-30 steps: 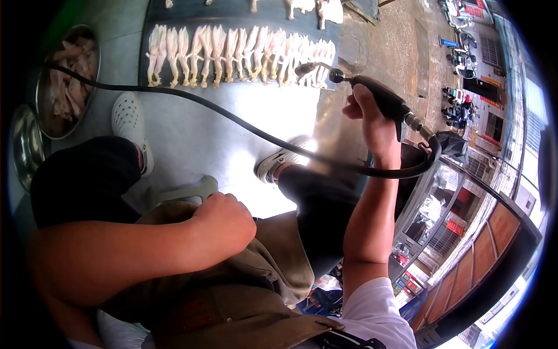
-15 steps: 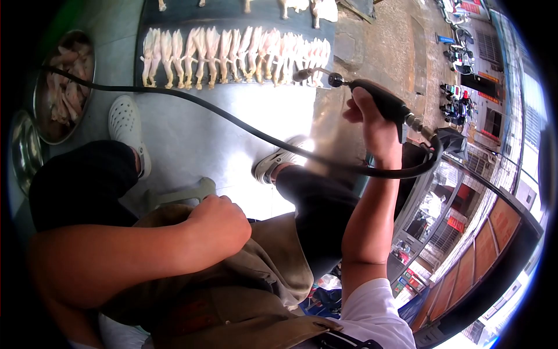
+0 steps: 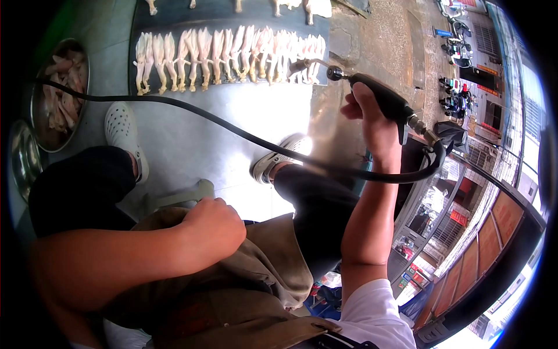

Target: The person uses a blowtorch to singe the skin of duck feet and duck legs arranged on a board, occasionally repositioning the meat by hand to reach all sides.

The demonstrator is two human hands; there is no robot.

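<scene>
My right hand (image 3: 378,125) is wrapped round the black handle of a gas torch (image 3: 381,100). Its metal nozzle points left, over the right end of a row of pale plucked poultry legs (image 3: 218,55); no flame can be made out. The legs lie side by side on a dark board (image 3: 221,18), their yellowish ends toward me. A black hose (image 3: 232,128) runs from the torch handle, loops below my wrist and crosses to the far left. My left hand (image 3: 215,227) is closed in a fist over the brown apron (image 3: 273,250) at my lap, its inner side hidden.
A metal bowl (image 3: 86,99) of more poultry pieces stands on the left, with another shiny metal bowl (image 3: 26,160) beside it. My feet in light clogs (image 3: 120,125) are on the grey floor (image 3: 192,136). Parked scooters (image 3: 456,96) line the street at right.
The view has shifted slightly. The torch nozzle has moved a little down and left relative to the row, now overlapping the legs more. My left hand stays in its fist.
</scene>
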